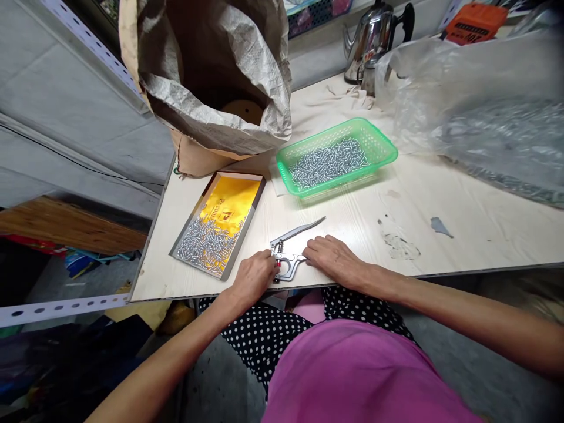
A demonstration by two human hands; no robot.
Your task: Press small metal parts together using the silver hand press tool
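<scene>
A small metal hand press with a long lever handle lies near the table's front edge. My left hand is closed with its fingertips pinched at the press's left end, by the spring; what they hold is too small to make out. My right hand rests on the table with its fingers curled against the right side of the press's base. To the left lies a shallow yellow box lid with several small metal pins in it. Behind the press stands a green plastic basket full of similar pins.
A large paper sack stands open at the back left of the white table. A clear plastic bag holding more metal parts lies at the right. A steel kettle stands at the back. Grey shelving rises on the left.
</scene>
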